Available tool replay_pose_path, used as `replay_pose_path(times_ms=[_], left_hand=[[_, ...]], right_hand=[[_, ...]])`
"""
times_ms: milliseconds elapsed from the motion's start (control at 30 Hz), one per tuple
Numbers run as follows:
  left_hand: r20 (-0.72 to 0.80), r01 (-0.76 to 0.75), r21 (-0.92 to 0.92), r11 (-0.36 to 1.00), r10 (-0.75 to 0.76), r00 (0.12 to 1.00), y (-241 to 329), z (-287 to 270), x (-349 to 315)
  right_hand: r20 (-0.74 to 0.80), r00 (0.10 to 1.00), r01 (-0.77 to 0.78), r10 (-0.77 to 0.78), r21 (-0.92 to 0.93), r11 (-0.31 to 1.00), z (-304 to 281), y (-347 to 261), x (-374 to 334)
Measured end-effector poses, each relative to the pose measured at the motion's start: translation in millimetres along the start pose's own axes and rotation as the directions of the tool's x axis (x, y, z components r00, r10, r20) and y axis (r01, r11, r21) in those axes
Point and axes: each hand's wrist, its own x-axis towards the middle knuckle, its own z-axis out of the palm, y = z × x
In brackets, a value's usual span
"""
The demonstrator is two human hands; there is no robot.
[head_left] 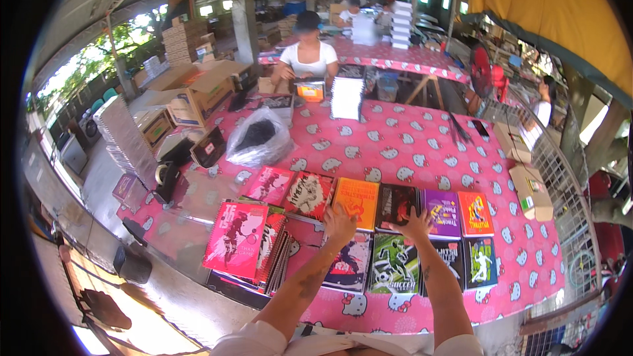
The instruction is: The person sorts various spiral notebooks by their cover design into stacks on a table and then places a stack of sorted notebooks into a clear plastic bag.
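My left hand lies with spread fingers on the lower left of an orange notebook. My right hand rests, fingers apart, over the lower edge of a dark notebook beside a purple notebook. Further covers in the two rows are a red-and-cream notebook, an orange-red one, and a green one with a player figure. A dark notebook with a green-and-white figure ends the near row. My forearms partly hide the near row.
Left of the rows stands a stack of spiral notebooks with a pink cover on top. Beyond it are a clear plastic bag of black items and a tape dispenser. Across the pink patterned table sits another person near a white stack.
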Motion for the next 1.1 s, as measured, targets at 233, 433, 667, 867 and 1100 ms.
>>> replay_pose_path(times_ms=[233,433,667,867,1100], left_hand=[[0.035,0.268,0.141,0.953,-0.276,0.961,-29.6,-16.8,50.3],[-0.508,-0.328,-0.476,0.816,0.050,0.860,49.8,-108.7,25.8],[-0.319,-0.352,-0.817,0.457,0.150,0.936,-13.9,-319.2,-46.1],[-0.513,-0.476,-0.814,0.333,-0.027,0.858,-103.8,-484.8,-9.7],[0.176,-0.448,-0.618,0.646,0.669,0.722,-143.1,-407.4,57.5]], right_hand=[[0.059,0.998,0.008,-0.004,-0.062,0.998,-6.7,-11.1,17.3],[-0.087,0.996,-0.010,0.026,0.174,0.985,30.0,2.4,46.0],[-0.119,0.992,0.124,-0.035,0.960,0.253,-32.7,10.1,59.2],[-0.436,0.880,0.418,-0.189,0.899,-0.129,-122.3,-171.3,-133.5],[-0.200,0.825,0.525,-0.528,0.616,0.587,-28.0,-301.6,-275.3]])
